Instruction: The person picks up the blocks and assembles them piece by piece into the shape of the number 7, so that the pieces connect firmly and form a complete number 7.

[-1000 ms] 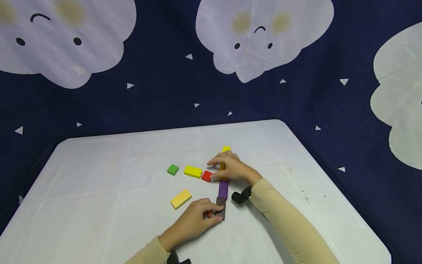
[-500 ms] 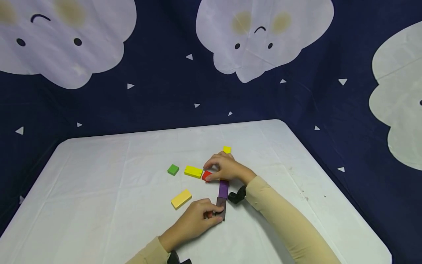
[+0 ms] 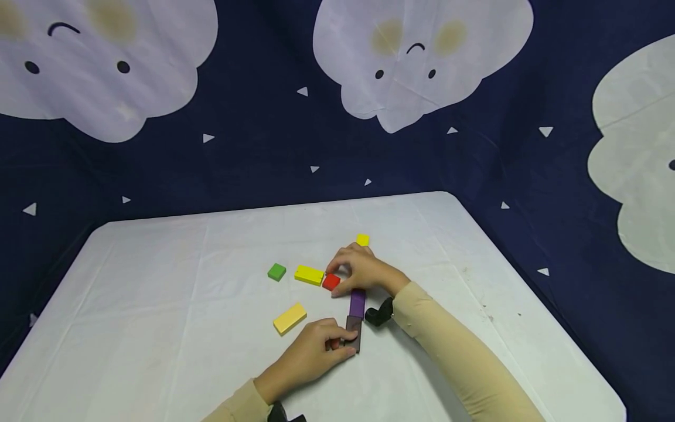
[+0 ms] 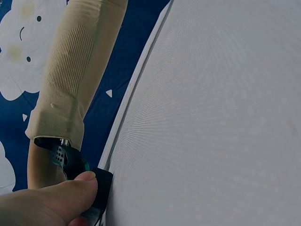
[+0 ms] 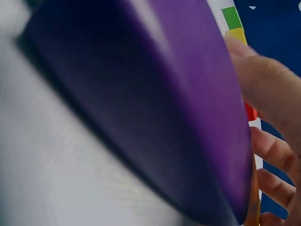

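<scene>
My left hand [image 3: 311,350] pinches a dark brown block [image 3: 354,325] between thumb and index finger on the table; its thumb [image 4: 70,195] shows in the left wrist view. A purple block [image 3: 357,303] lies end to end with it. My right hand [image 3: 366,272] arches over the line, with thumb and index finger at opposite edges of a small red block [image 3: 331,282]. Under that hand an orange block [image 5: 255,188] is mostly hidden from the head view. Beyond its knuckles shows a small yellow block [image 3: 362,240]. The purple block fills much of the right wrist view.
Left of the red block lie a long yellow block [image 3: 309,275] and a small green block [image 3: 276,272]. A paler yellow block [image 3: 290,319] rests nearer the left hand. The white table [image 3: 132,328] ends at a dark blue cloth [image 3: 253,158] with clouds.
My right hand has shifted slightly left, and its index finger and thumb have come around the red block. The thumb has slid to its near edge. My left hand keeps its place.
</scene>
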{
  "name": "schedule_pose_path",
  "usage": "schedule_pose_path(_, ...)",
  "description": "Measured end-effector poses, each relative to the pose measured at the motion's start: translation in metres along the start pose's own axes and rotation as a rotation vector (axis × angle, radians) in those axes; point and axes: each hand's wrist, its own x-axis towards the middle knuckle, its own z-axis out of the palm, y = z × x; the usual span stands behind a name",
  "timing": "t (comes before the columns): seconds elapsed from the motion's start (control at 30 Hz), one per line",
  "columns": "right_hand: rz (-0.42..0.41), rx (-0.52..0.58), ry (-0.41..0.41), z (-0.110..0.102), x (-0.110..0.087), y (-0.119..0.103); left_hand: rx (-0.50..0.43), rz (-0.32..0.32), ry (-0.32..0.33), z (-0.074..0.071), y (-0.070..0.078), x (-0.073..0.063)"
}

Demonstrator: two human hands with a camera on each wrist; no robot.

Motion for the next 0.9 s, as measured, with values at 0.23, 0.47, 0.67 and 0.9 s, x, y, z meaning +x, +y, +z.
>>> schedule_pose_path(0.23,0.011,-0.013,0.037,-0.004,0.003,0.001,-0.009,-0.016,-0.003,0.0,-0.001,0.0)
schedule_pose_path(0.47,0.084,0.004,0.14,-0.014,0.009,0.007,-0.016,-0.035,-0.011,-0.001,-0.001,-0.001)
schedule_pose_path(0.67,0.178,0.0,0.223,-0.02,0.015,0.017,-0.021,-0.044,-0.019,-0.001,0.0,0.0)
schedule_pose_path(0.9,0.283,0.011,0.336,-0.024,0.021,0.027,-0.025,-0.055,-0.03,-0.001,0.0,0.0)
